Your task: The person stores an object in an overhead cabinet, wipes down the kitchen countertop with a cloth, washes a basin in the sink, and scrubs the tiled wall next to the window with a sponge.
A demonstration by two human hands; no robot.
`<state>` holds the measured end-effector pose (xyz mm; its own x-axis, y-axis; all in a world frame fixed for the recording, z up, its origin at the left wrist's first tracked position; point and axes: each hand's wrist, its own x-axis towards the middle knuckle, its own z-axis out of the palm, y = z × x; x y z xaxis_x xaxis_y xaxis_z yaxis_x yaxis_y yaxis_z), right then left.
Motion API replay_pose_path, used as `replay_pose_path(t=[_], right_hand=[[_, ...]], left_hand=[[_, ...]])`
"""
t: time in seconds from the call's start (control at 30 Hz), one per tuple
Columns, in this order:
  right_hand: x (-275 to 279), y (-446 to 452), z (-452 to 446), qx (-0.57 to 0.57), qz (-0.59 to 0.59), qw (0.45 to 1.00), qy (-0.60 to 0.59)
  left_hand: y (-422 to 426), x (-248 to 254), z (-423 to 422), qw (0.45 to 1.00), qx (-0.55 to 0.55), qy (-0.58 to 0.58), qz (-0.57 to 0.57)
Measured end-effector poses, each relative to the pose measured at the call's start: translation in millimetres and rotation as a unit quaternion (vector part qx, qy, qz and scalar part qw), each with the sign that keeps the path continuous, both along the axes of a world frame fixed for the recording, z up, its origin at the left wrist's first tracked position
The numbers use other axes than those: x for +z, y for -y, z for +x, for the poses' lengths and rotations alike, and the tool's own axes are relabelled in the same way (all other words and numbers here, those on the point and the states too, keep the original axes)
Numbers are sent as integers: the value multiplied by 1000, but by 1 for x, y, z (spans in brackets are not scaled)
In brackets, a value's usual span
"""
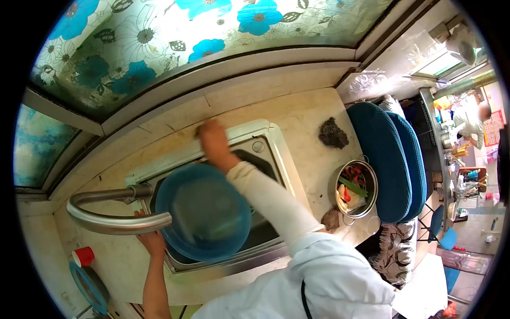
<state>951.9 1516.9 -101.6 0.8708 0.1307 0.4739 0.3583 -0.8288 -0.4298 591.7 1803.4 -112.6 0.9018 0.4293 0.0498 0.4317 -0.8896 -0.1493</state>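
Note:
A blue plastic basin (204, 212), cloudy inside, sits over the metal sink (265, 154). Beyond its far rim is my right hand (215, 142), blurred by motion, with its fingers curled together at the sink's back edge. A small dark patch shows at the fingertips, too smeared to identify. My left hand (151, 239) is against the basin's left side, partly hidden by the curved metal faucet (119, 218). Some of its fingertips show above the faucet, but its grip is unclear.
On the counter at right are a dark clump (333, 133) and a steel pot (373, 189) of vegetables, with blue cushioned seats (380, 159) beyond. A red cup (83, 257) stands lower left. Another person (470, 119) is in the far right background. A flower-patterned window borders the counter.

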Motion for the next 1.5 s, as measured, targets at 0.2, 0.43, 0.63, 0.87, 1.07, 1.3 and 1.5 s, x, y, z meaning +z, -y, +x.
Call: replay_pose_path(t=[0.2,0.43,0.63,0.87,1.07,1.3,1.5], right_hand=[[7,126,44,-20,82,987,-138],[29,62,-22,-6,-67,997,-36],[36,184,63,-220,-189,955,-68],[12,225,109,-251,-315,904,-141],[16,116,29,-56,-197,968,-147],[6,122,13,-93,-169,981,-27],[33,129,6,-63,-52,994,-71]], left_hand=[[11,17,14,998,38,15,-46],[16,23,15,999,38,-24,-6],[26,37,22,1000,6,6,27],[8,18,1,1000,-8,12,12],[-10,-5,-1,999,-7,53,0],[8,16,5,1000,-3,-11,16],[37,61,33,995,77,-17,-68]])
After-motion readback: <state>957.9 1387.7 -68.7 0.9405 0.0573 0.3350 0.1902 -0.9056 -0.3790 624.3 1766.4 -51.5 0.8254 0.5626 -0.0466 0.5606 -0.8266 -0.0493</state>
